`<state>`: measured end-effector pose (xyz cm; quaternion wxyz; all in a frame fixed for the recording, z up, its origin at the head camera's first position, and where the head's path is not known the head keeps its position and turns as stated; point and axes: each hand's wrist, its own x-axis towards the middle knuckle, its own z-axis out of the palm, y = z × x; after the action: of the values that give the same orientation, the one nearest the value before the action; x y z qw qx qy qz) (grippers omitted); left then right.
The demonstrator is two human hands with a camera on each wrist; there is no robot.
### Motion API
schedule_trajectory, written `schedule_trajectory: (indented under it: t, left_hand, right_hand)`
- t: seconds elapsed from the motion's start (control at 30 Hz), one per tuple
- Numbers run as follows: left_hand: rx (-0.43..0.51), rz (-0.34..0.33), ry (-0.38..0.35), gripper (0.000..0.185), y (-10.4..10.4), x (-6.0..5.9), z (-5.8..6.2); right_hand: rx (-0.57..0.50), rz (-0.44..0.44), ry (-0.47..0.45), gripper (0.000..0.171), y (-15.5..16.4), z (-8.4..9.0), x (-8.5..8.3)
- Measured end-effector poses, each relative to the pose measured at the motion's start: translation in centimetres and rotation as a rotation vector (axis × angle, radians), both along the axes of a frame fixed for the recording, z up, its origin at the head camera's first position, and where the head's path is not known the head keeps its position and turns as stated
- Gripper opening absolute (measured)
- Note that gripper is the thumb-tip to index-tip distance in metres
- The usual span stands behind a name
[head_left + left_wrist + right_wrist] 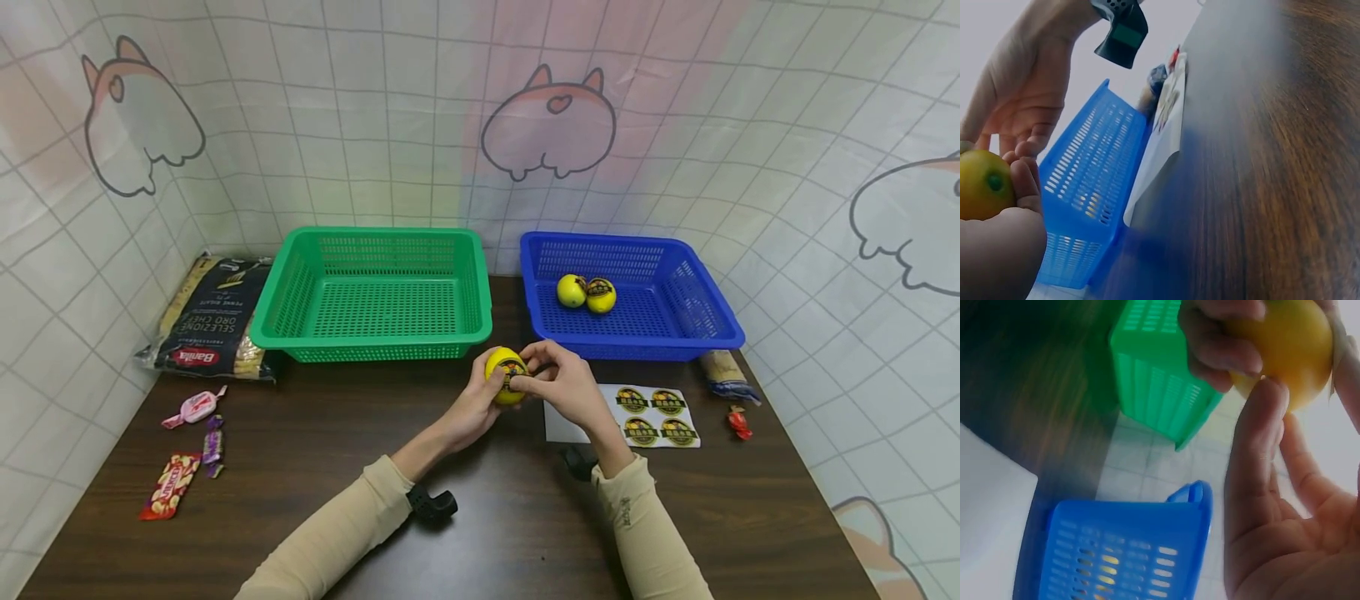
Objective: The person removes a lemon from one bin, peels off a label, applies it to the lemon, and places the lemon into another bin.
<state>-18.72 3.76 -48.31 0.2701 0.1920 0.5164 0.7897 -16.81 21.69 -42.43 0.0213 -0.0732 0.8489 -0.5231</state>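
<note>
Right now a round yellow lemon (pixel 504 375) sits above the dark wooden desk (pixel 480 500), cupped in the left hand (pixel 480 400) whose grip wraps it from below, presumably to steady it. The right hand (pixel 558 379) pinches at the fruit's front, its fingertips (pixel 528 367) pressing a round dark sticker (pixel 513 372) flat against the peel. Just right of the grip lies a white sheet of matching round stickers (pixel 652 414), within easy reach. Beyond the grip, a blue plastic basket (pixel 712 329) holds two stickered lemons (pixel 587 293); a green plastic basket (pixel 375 346) stands left of it.
</note>
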Motion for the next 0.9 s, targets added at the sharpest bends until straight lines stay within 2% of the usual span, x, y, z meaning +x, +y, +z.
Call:
schedule_trajectory:
  t: [0.2,0.33,0.53,0.67,0.77,0.9]
  left_hand:
    - [-0.006,-0.015,0.025,0.077,-0.1,0.2,0.0]
    - [-0.001,-0.035,0.021,0.08,-0.4,0.2,0.1]
    - [0.038,-0.067,0.001,0.071,-0.7,0.2,0.3]
    - [0.088,-0.07,-0.012,0.059,-0.8,0.1,0.5]
    - [0.113,-0.068,-0.011,0.052,-0.9,0.1,0.6]
    - [0.08,-0.056,0.009,0.051,-1.2,0.0,0.8]
  right_hand:
    - [0.122,0.012,0.096,0.042,0.2,0.3,0.1]
    - [0.159,0.029,0.097,0.045,0.2,0.3,0.1]
    - [0.195,0.066,0.119,0.053,0.2,-0.1,0.0]
    - [0.121,0.074,0.083,0.048,0.2,-0.3,-0.2]
    - [0.03,0.096,0.022,0.044,0.1,-0.5,-0.3]
    - [-0.105,0.143,-0.054,0.042,0.0,-0.6,-0.4]
